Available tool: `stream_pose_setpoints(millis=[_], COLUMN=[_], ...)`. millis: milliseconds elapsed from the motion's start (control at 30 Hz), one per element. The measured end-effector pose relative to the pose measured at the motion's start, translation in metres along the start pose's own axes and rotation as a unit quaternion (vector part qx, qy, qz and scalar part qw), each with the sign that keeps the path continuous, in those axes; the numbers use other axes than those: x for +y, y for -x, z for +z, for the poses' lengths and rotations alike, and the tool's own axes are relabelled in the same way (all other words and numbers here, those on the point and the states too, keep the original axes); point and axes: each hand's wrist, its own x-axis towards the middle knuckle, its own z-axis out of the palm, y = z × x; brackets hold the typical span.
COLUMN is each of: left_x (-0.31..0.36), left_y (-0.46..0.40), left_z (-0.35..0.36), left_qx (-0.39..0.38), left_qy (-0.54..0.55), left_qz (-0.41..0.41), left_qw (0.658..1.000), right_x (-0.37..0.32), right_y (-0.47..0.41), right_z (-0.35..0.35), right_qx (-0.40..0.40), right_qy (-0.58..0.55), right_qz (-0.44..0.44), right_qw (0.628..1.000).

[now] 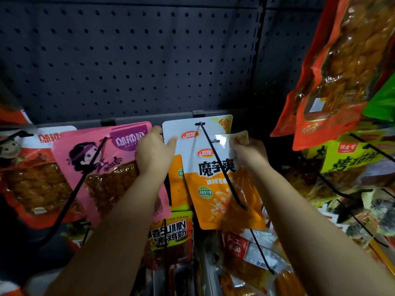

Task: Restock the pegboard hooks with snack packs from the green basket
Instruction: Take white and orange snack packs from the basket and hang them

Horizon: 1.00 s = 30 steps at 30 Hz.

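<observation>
right hand (249, 151) pinches top corner of front orange pack (222, 184), its hang-hole threaded on the black hook (220, 165) | left hand (155, 153) grips edge of the rear pack (188, 130) seated at hook's base | risk: one-corner pinch tilts pack, hole binds or tears on the hook; released early, it slides off the tip | green basket unseen

front pack (222, 184) on hook (222, 165), before rear pack (177, 180), pegboard (128, 60) behind

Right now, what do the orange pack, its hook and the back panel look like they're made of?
Orange pack: glossy plastic film, judging by the glare and clear top strip. Hook: thin dark metal wire, probably coated. Back panel: matte grey perforated sheet, likely painted metal.
</observation>
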Motion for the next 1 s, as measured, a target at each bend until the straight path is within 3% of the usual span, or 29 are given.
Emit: stream_pose_setpoints(millis=[133,300,400,533,833,1000], left_x=[0.002,0.008,0.011,0.012,0.024,0.036], left_y=[0.023,0.073,0.101,0.128,0.163,0.160], left_z=[-0.008,-0.016,-0.024,-0.038,-0.085,-0.098], left_qx=[-0.005,-0.033,-0.107,-0.229,-0.193,-0.152], left_qy=[0.119,0.255,0.318,0.441,0.460,0.458], left_qz=[0.018,0.054,-0.001,-0.118,-0.040,-0.020], left_qw=[0.993,0.965,0.942,0.860,0.866,0.875], right_x=[0.009,0.016,0.022,0.032,0.033,0.019], right_y=[0.032,0.089,0.120,0.145,0.167,0.170], right_z=[-0.021,-0.059,-0.075,-0.087,-0.106,-0.110], right_qx=[0.012,-0.065,-0.132,-0.186,-0.228,-0.193], right_qy=[-0.103,-0.185,-0.250,-0.318,-0.278,-0.312], right_qz=[-0.026,-0.076,-0.085,-0.073,-0.188,-0.229], right_qw=[0.994,0.978,0.955,0.927,0.914,0.902])
